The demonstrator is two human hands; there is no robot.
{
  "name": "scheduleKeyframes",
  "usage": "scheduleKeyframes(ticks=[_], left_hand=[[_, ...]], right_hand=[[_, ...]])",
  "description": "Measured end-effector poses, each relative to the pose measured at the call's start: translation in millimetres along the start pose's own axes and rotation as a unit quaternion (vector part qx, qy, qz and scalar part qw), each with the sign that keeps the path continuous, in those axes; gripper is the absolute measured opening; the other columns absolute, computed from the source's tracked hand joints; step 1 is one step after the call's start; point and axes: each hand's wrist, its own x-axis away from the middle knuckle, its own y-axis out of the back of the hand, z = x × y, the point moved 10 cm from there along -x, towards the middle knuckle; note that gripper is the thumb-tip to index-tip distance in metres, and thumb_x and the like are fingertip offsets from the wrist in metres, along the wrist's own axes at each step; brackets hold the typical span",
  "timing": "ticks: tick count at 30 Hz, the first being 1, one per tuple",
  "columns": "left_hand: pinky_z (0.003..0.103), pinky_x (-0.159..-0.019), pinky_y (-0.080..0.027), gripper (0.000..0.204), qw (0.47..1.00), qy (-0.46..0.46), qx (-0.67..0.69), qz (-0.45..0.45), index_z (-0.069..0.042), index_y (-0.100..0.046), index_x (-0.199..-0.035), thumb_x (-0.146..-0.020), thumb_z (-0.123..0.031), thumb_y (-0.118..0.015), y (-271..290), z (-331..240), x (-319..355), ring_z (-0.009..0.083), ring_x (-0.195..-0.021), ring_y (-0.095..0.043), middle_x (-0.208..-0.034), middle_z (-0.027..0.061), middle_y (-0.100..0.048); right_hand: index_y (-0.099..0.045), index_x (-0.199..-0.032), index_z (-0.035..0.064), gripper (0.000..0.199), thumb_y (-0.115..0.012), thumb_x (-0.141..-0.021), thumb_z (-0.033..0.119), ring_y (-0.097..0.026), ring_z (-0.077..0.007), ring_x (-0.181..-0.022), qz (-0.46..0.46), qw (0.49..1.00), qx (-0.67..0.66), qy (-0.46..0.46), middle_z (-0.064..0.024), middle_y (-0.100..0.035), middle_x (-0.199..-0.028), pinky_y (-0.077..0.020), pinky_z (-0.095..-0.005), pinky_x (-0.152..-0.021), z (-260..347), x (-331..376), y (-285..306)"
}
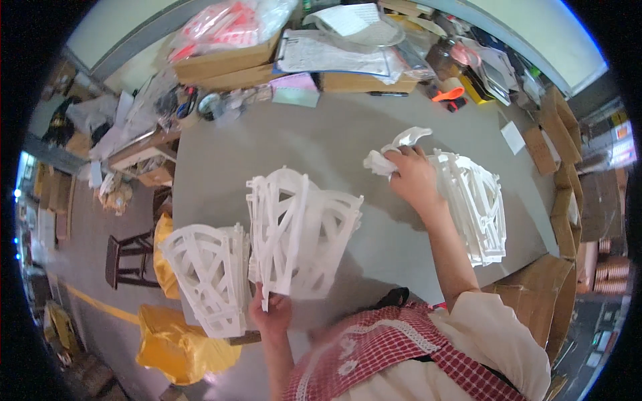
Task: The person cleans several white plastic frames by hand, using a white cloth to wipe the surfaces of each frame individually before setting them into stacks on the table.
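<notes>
My left hand is closed round the lower end of a white openwork plastic panel, which stands tilted over the near side of the table. Close by on its right is another white fan-shaped panel, partly overlapped. On the left, a stack of similar white panels sits at the table's edge. Farther off, my right hand grips a crumpled white cloth above the tabletop. Just right of that wrist lies a second stack of white panels.
The grey table carries cardboard boxes, a clipboard with papers, a pen and orange scissors along its far side. Open cartons border the right. Yellow bags and a dark stool stand at left.
</notes>
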Motion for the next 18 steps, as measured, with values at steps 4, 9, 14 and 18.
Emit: scheduleKeyframes(ticks=[4, 9, 14, 18], left_hand=[[0.028, -0.051, -0.039, 0.023, 0.940, -0.123, -0.317, -0.007, -0.007, -0.060, -0.105, -0.096, -0.028, -0.056, 44, -19, -10, 0.0158, -0.062, -0.051, -0.079, 0.0026, -0.059], [0.035, -0.064, -0.057, 0.043, 0.905, 0.026, -0.418, -0.082, 0.000, -0.059, -0.115, -0.099, -0.039, -0.052, 18, -30, 53, 0.0267, -0.086, -0.070, -0.101, 0.0147, -0.069], [0.034, -0.078, -0.054, 0.035, 0.798, -0.125, -0.585, -0.076, 0.002, -0.058, -0.124, -0.098, -0.020, -0.054, 69, -50, 59, 0.0278, -0.095, -0.068, -0.108, 0.0146, -0.070], [0.035, -0.090, -0.049, 0.037, 0.712, -0.131, -0.687, -0.061, 0.001, -0.057, -0.125, -0.089, -0.001, -0.055, 5, -22, 46, 0.0299, -0.110, -0.061, -0.120, 0.0141, -0.064]], right_hand=[[-0.068, -0.103, 0.0099, 0.039, -0.060, -0.065, 0.005, -0.056, -0.0359, -0.107, 0.187, 0.959, -0.119, 0.179, -0.0136, -0.065, -0.102, -0.0499, -0.0451, -0.086, 73, 53, -41], [-0.068, -0.110, 0.0059, 0.042, -0.065, -0.069, 0.006, -0.063, -0.0374, -0.097, 0.094, 0.963, -0.248, 0.036, -0.0166, -0.064, -0.115, -0.0508, -0.0399, -0.087, 15, 50, -7], [-0.061, -0.119, -0.0038, 0.049, -0.064, -0.071, -0.003, -0.063, -0.0245, -0.106, -0.025, 0.903, -0.417, -0.097, -0.0174, -0.064, -0.117, -0.0493, -0.0335, -0.091, 8, 23, 18], [-0.053, -0.133, 0.0031, 0.063, -0.065, -0.072, -0.004, -0.056, -0.0220, -0.119, 0.040, 0.878, -0.473, 0.058, -0.0129, -0.060, -0.128, -0.0422, -0.0322, -0.101, 147, -14, 9]])
